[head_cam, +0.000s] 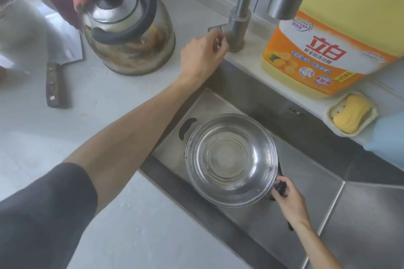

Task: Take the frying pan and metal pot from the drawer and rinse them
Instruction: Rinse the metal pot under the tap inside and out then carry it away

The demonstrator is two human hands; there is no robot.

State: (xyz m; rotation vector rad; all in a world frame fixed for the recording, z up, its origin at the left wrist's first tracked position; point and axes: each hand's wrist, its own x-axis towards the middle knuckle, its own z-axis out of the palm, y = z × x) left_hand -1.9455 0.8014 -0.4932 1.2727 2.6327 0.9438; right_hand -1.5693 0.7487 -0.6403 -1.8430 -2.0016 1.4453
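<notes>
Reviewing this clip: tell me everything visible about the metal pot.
The metal pot is round, shiny steel, open and lidless, with what looks like a little clear water rippling inside. It has two black side handles; the right hand grips the near one, the far one is free. It is over the steel sink; whether it touches the basin is unclear.

Metal pot (231, 159) glossy steel; sink (360, 214) brushed matt steel; kettle (131, 35) stained metal; counter (43, 133) smooth pale.
</notes>
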